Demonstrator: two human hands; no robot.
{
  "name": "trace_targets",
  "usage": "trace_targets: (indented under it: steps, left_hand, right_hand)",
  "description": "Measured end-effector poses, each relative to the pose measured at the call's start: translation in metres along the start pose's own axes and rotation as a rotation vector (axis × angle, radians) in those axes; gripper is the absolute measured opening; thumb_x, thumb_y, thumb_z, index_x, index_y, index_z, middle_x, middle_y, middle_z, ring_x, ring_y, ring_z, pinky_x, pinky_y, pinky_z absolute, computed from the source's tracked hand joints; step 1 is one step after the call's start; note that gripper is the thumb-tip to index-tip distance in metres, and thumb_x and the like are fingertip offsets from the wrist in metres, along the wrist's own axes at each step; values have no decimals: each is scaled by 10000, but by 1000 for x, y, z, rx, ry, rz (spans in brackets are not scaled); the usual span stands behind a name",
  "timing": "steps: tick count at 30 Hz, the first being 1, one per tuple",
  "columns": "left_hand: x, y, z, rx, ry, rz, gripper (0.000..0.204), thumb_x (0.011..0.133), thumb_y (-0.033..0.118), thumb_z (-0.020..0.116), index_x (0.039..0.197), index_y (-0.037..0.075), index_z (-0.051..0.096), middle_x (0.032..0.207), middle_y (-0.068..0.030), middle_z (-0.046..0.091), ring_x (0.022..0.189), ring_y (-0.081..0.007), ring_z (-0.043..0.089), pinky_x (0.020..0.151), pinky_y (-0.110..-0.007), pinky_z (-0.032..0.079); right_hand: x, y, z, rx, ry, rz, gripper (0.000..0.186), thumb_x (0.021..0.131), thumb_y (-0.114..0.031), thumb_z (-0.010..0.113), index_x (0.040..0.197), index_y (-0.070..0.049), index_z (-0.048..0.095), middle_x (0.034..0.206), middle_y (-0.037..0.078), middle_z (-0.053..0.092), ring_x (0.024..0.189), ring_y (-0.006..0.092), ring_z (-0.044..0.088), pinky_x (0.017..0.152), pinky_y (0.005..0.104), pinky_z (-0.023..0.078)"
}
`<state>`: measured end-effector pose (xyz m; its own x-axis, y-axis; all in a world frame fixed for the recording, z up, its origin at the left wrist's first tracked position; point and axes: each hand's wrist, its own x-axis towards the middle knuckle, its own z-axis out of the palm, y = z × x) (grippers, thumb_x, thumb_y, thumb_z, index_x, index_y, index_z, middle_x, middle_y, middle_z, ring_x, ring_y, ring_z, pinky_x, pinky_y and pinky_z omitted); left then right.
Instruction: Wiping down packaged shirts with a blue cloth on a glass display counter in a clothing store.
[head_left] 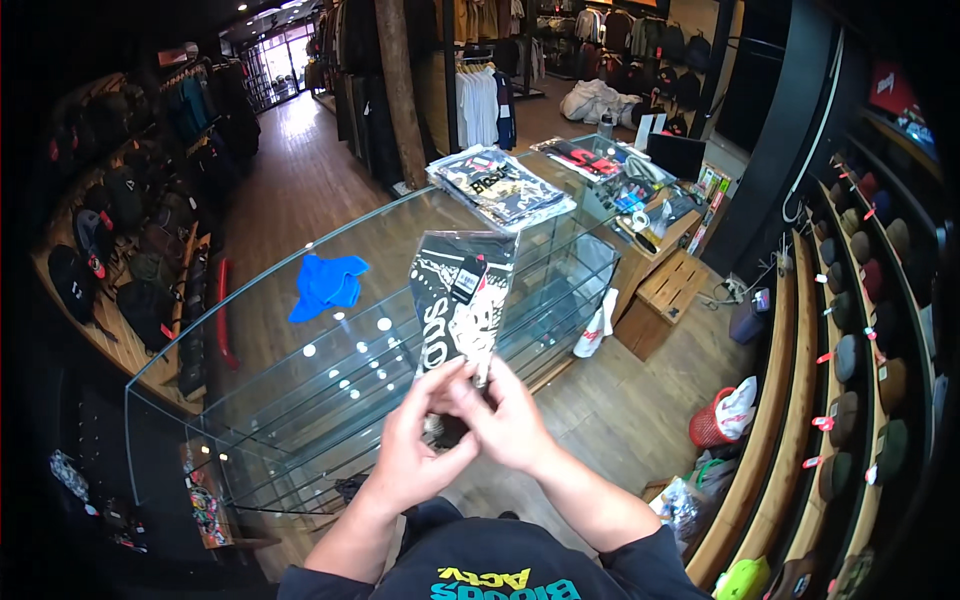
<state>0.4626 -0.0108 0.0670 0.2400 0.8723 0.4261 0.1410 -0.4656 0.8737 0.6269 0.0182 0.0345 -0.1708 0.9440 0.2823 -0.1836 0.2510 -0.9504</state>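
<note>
A folded black-and-white printed garment in a clear plastic bag (445, 290), with a small dark tag on its front, stands upright before me above the glass counter. My left hand (420, 430) grips its near end with the fingers closed. Pressed up beside it, my right hand (508, 420) pinches the same end near the middle. The fingers of both hands meet there and partly hide the bag's lower edge. Beyond the bag lies a stack of similar bagged garments (500, 188) on the counter. A crumpled blue cloth (330, 285) rests on the glass to the left.
The glass display counter (250, 375) stretches across in front of me. A wooden box (668, 290) and a red basket (708, 425) stand on the floor to the right. Shelves of caps (845, 360) line the right wall. Clothes racks (480, 100) stand farther back.
</note>
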Motion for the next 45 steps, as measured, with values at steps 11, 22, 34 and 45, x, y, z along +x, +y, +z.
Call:
trace_targets:
  steps: [11, 22, 34, 45]
  left_hand:
    - [119, -154, 0, -192, 179, -229, 755, 1057, 121, 812, 1706, 86, 426, 1608, -150, 614, 1437, -286, 611, 1142, -438, 535]
    - [222, -178, 29, -562, 250, -274, 685, 988, -114, 736, 1630, 62, 572, 1292, -34, 670, 993, -66, 648, 916, -245, 535]
    - [391, -144, 16, -274, 505, -78, 717, 1031, -119, 710, 1703, -27, 480, 1595, -173, 653, 1227, -175, 734, 1073, -342, 611]
    - [397, -257, 65, 247, 693, -352, 701, 923, -101, 810, 1577, 79, 632, 1502, -142, 689, 1101, -201, 727, 942, -347, 669]
  right_hand:
    - [98, 1, -143, 6, -108, 89, 411, 1244, -271, 574, 1483, 46, 681, 1366, 56, 782, 1200, 100, 698, 1056, 304, 558]
    - [230, 14, -261, 151, 11, 217, 437, 1186, -78, 595, 1610, 19, 550, 1466, 146, 759, 1254, 188, 764, 1092, 341, 608]
    - [426, 1, -300, 149, -182, 119, 530, 1170, -78, 601, 1679, 31, 498, 1454, 145, 770, 1261, 187, 759, 1098, 337, 586]
    - [494, 132, -345, -581, -195, -69, 721, 992, 88, 777, 1655, -50, 530, 1301, 133, 739, 1182, 182, 737, 1028, 322, 590]
